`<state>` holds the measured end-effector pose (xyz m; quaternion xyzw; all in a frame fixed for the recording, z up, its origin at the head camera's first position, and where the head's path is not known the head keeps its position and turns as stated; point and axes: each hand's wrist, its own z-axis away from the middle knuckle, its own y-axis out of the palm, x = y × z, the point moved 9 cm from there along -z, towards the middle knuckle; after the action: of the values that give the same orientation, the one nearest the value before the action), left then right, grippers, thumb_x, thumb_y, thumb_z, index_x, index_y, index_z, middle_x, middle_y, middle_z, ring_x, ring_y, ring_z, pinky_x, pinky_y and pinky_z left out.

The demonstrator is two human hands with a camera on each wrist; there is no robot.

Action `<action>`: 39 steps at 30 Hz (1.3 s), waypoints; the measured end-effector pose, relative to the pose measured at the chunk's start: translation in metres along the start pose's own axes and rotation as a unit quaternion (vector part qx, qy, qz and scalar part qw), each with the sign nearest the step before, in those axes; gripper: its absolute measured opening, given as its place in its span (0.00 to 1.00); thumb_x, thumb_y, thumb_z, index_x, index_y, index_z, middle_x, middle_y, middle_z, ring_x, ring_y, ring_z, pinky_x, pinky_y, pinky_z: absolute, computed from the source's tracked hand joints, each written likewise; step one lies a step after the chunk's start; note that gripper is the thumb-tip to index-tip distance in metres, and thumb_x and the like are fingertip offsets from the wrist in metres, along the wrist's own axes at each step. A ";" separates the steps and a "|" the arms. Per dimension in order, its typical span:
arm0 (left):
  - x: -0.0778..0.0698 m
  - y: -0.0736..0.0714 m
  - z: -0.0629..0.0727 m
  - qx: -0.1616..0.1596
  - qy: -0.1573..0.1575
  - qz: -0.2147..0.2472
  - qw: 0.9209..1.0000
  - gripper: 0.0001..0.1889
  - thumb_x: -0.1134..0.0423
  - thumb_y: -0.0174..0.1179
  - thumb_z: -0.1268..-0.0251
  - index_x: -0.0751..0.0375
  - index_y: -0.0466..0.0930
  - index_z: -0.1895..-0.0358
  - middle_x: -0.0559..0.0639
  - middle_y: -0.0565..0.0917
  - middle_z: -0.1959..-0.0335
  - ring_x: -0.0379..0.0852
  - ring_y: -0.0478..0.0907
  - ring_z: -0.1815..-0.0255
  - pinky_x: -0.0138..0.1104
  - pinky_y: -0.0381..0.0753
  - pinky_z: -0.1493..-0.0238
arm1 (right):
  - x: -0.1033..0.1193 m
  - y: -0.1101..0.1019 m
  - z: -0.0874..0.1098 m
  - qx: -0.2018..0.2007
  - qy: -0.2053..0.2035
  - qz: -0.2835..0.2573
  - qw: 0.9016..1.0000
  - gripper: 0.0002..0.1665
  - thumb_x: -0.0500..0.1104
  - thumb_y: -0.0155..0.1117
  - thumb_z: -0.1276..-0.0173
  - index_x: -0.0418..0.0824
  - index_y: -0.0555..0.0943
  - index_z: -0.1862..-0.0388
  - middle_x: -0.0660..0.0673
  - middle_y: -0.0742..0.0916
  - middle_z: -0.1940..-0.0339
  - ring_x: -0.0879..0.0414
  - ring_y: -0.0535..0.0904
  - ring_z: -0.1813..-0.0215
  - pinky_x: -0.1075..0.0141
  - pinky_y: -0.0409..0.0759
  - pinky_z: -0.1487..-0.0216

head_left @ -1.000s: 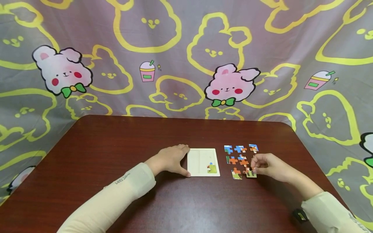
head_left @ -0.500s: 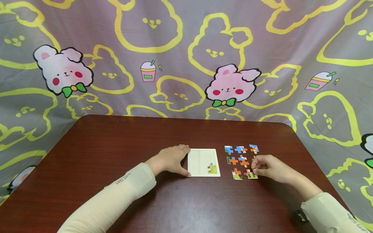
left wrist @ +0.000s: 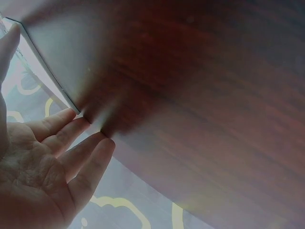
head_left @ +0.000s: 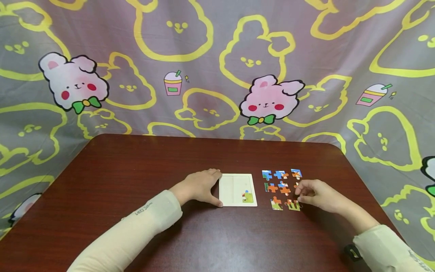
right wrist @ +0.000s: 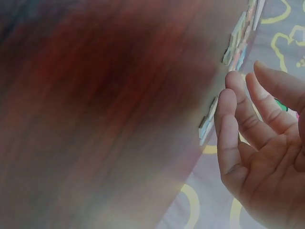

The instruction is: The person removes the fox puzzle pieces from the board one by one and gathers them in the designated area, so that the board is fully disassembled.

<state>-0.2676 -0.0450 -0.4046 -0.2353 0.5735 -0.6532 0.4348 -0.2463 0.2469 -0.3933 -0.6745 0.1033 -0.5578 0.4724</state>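
Compared with a second ago, the right hand (head_left: 317, 194) is sitting slightly higher and farther back from the near-right jigsaw piece with green grass and an orange shape (head_left: 293, 204), which it was covering and pinching then; that piece is now lying uncovered and flat on the dark reddish-brown wooden tabletop (head_left: 136, 166), just in front of the fingertips, and the right grip is showing relaxed, loosely bent fingers (right wrist: 238, 119) with nothing between them. The left hand (head_left: 198, 186) is staying where it was, pressing with straight fingers against the left edge of the white rectangular puzzle tray (head_left: 234, 185), its grip open and its thumb lying along the tray's near-left corner. The tray is lying flat near the middle of the tabletop and is carrying one fitted piece with a green patch (head_left: 247, 195) in its near-right corner. The loose cardboard jigsaw pieces in blue, orange and green (head_left: 280, 181) are lying in rough rows just right of the tray, apart from one another, with the grass piece at the near-right end of the group. In the right wrist view the pieces are showing only edge-on and blurred, so their pictures are hard to make out; in the left wrist view only a thin strip of the tray's edge (left wrist: 45, 78) is visible beside the fingers (left wrist: 71, 129). The right hand is partly hiding one piece in the middle row.
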 end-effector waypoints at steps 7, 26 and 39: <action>0.000 -0.001 0.000 -0.001 0.004 0.003 1.000 0.54 0.33 0.70 0.50 0.60 0.61 0.24 0.56 0.63 0.22 0.51 0.60 0.21 0.45 0.64 0.26 | 0.011 -0.001 -0.007 -0.006 -0.006 0.015 1.000 0.04 0.35 0.67 0.34 0.38 0.80 0.62 0.51 0.85 0.70 0.68 0.77 0.69 0.70 0.76 0.68; -0.001 -0.001 0.001 0.001 0.005 0.004 1.000 0.54 0.33 0.70 0.50 0.60 0.61 0.25 0.56 0.63 0.22 0.52 0.59 0.21 0.45 0.63 0.25 | 0.053 0.024 -0.047 0.024 -0.044 0.021 0.999 0.05 0.36 0.67 0.33 0.39 0.85 0.60 0.51 0.87 0.66 0.67 0.74 0.70 0.70 0.75 0.69; -0.001 0.000 0.000 0.003 0.008 0.001 1.000 0.54 0.33 0.70 0.50 0.60 0.61 0.24 0.56 0.62 0.22 0.51 0.59 0.21 0.45 0.64 0.25 | 0.077 0.056 -0.075 0.061 -0.085 0.013 0.994 0.05 0.33 0.68 0.35 0.38 0.84 0.61 0.51 0.85 0.69 0.66 0.74 0.69 0.71 0.75 0.67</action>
<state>-0.2670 -0.0446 -0.4043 -0.2284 0.5751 -0.6565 0.4315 -0.2604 0.1265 -0.3900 -0.6880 0.0368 -0.4974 0.5271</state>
